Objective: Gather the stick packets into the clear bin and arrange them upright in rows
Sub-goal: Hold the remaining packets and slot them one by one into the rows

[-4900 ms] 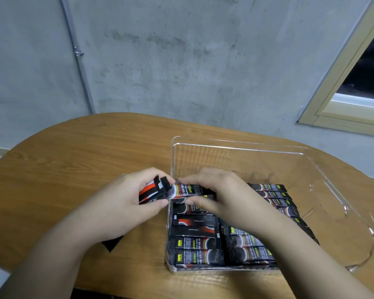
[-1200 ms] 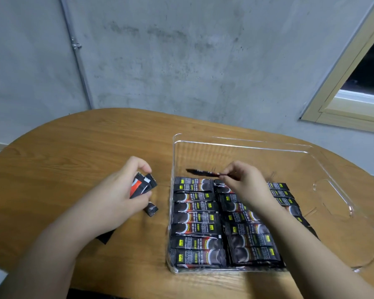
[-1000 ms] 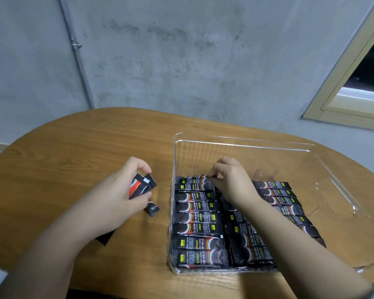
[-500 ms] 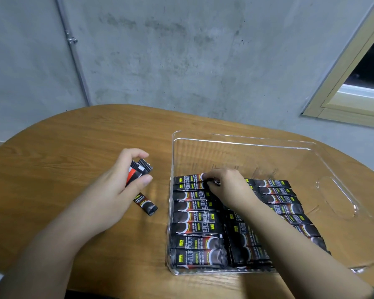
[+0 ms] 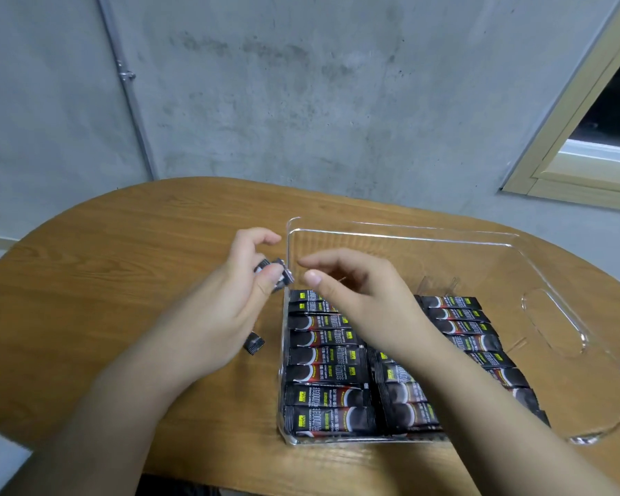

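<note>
A clear plastic bin [image 5: 401,234] stands on the wooden table [image 5: 122,266], with black stick packets [image 5: 323,370] lined up in rows across its near half. My left hand [image 5: 230,306] hovers just outside the bin's left wall and grips a small bunch of stick packets [image 5: 278,277], whose ends stick out by the thumb. Over the bin's far left part my right hand [image 5: 351,291] hangs with fingers loosely bent and nothing in it, its thumb and forefinger close to that bunch. One loose packet [image 5: 254,343] lies on the table under my left wrist.
The bin's far half and right end, with a cut-out handle [image 5: 552,323], hold no packets. A grey concrete wall [image 5: 301,102] rises behind the table, with a window frame [image 5: 580,166] at the right. The table's near edge runs close below the bin.
My right hand has lifted off the far-left row of packets and moved left toward my left hand. My left hand has shifted right, up to the bin's wall, still holding its bunch.
</note>
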A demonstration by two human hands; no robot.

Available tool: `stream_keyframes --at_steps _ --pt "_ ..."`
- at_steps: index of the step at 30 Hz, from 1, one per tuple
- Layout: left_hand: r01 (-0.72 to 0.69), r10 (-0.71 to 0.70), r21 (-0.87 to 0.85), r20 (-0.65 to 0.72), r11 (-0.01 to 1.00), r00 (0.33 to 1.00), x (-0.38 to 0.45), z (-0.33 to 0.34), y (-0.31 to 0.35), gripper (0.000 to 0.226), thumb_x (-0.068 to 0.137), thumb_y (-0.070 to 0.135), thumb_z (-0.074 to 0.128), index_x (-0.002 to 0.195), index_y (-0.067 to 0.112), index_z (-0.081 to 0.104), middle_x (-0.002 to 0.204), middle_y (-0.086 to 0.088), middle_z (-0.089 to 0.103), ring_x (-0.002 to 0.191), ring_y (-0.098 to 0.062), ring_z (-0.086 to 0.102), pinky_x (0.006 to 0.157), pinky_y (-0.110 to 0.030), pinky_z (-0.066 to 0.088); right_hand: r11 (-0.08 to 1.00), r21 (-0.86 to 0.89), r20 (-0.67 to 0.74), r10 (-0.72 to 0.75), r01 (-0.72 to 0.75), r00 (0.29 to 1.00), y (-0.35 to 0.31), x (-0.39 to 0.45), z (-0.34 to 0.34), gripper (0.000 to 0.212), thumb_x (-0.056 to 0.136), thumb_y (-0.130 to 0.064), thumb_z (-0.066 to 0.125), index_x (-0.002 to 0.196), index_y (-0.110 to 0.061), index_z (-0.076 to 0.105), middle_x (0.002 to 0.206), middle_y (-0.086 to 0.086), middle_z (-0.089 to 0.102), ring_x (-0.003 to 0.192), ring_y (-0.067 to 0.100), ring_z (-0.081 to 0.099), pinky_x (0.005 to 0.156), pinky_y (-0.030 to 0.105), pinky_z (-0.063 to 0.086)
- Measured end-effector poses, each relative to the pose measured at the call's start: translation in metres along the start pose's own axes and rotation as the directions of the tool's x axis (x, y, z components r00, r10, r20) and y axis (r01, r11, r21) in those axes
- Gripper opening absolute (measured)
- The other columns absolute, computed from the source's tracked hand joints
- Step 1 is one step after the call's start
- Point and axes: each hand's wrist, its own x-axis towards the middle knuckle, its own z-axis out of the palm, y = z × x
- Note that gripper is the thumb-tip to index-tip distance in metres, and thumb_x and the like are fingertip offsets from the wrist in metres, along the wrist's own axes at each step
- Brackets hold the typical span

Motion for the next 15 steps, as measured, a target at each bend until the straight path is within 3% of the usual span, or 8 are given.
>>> stream_keyframes --at_steps 2,7,11,15 --pt "-0.062 0.062 0.007 0.021 0.998 0.998 0.002 0.007 0.007 0.033 0.087 0.052 0.022 0.118 0.04 0.022 0.085 0.018 0.052 0.067 -0.013 0.052 0.069 -0.042 0.045 0.991 0.13 0.083 -0.017 0.006 0.996 -0.007 -0.002 0.006 0.013 0.085 -0.015 0.066 0.091 -0.026 0.065 0.076 -0.014 0.068 0.073 0.002 0.059 0.071 0.016 0.048" --pt "-0.111 0.113 -0.048 0.041 0.993 0.993 0.001 0.01 0.014 0.026 0.089 0.033 0.027 0.114 0.036 0.019 0.088 0.02 0.051 0.069 -0.006 0.052 0.067 -0.027 0.042 0.96 0.275 0.046 0.05 -0.061 0.998 -0.007 -0.007 0.007 0.012 0.085 -0.004 0.065 0.08 -0.014 0.061 0.068 -0.004 0.065 0.062 0.007 0.059 0.061 0.018 0.048" --pt "-0.028 0.037 -0.059 0.15 0.998 0.988 -0.004 0.009 0.016 0.03 0.093 0.029 0.039 0.115 0.036 0.019 0.094 0.021 0.054 0.076 -0.006 0.053 0.067 -0.019 0.041 0.952 0.294 0.015 0.09 -0.09 0.996 -0.003 -0.015 0.004 0.015 0.088 -0.001 0.06 0.077 -0.011 0.059 0.063 -0.004 0.067 0.06 0.005 0.059 0.059 0.016 0.048" --pt "0.045 -0.03 -0.066 0.209 0.997 0.977 -0.008 0.004 0.016 0.022 0.093 0.025 0.053 0.105 0.032 0.036 0.091 0.023 0.064 0.081 -0.001 0.056 0.071 -0.012 0.04 0.948 0.301 -0.013 0.114 -0.105 0.993 0.0 -0.022 0.005 0.016 0.089 0.0 0.058 0.078 -0.011 0.059 0.062 -0.005 0.066 0.059 0.003 0.059 0.06 0.015 0.047"
